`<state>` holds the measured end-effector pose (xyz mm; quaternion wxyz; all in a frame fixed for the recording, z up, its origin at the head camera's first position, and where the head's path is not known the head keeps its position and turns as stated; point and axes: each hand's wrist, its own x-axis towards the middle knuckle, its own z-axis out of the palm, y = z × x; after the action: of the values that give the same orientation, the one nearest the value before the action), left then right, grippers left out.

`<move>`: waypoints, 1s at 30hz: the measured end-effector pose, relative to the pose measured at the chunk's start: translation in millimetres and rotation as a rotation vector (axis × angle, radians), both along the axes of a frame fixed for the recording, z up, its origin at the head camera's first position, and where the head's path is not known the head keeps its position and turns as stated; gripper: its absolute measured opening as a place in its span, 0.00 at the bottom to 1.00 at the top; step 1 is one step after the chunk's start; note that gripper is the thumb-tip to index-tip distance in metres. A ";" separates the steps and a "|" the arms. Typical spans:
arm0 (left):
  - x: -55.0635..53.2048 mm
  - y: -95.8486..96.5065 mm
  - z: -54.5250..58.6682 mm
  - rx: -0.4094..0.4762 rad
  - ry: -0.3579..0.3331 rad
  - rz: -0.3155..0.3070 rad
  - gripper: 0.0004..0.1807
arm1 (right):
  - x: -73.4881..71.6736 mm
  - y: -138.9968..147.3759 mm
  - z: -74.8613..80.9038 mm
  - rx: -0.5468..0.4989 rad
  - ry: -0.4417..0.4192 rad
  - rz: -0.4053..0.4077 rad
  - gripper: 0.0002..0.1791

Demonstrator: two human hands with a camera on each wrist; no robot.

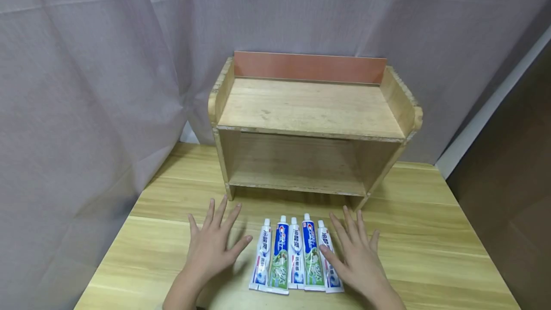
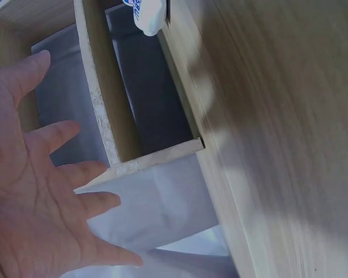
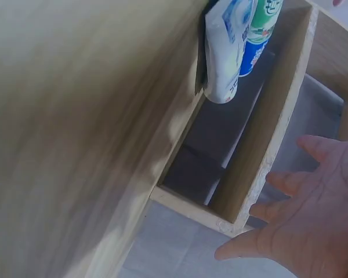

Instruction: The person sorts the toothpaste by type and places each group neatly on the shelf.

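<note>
Several toothpaste tubes lie side by side on the table, caps toward the shelf. White tubes, such as the leftmost white toothpaste tube [image 1: 262, 258], alternate with blue-and-green ones, including a blue-and-green toothpaste tube [image 1: 280, 257]. Left of the row, my left hand [image 1: 211, 248] has its fingers spread and holds nothing. My right hand [image 1: 360, 258], also spread and holding nothing, is at the right end. Its thumb covers part of the rightmost white toothpaste tube [image 1: 325, 238] in the head view; whether it touches I cannot tell. The right wrist view shows a white tube's end [image 3: 223, 81] apart from the palm.
A two-level wooden shelf [image 1: 310, 109] with a reddish back strip stands behind the tubes. The wooden table [image 1: 430, 233] extends on both sides. Grey cloth [image 1: 107, 85] hangs behind and at the left, and a dark brown surface [image 1: 512, 171] rises at the right.
</note>
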<state>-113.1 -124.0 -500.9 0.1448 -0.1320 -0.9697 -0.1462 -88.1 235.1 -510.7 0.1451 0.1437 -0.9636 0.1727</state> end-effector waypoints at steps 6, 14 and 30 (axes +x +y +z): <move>-0.8 -1.2 3.2 0.100 0.000 0.027 0.39 | -2.6 3.7 2.6 -0.045 0.002 -0.003 0.44; -8.6 -3.6 7.4 0.428 0.089 0.009 0.28 | -6.4 5.8 4.1 -0.255 0.070 0.006 0.29; -50.5 -13.5 32.3 0.613 0.087 -0.041 0.29 | -8.6 -0.3 -4.3 -0.304 -0.049 -0.041 0.18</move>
<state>-163.6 -137.5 -468.6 0.2162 -0.1080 -0.8703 -0.4291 -96.7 234.9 -515.0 0.1450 0.0960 -0.9323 0.3172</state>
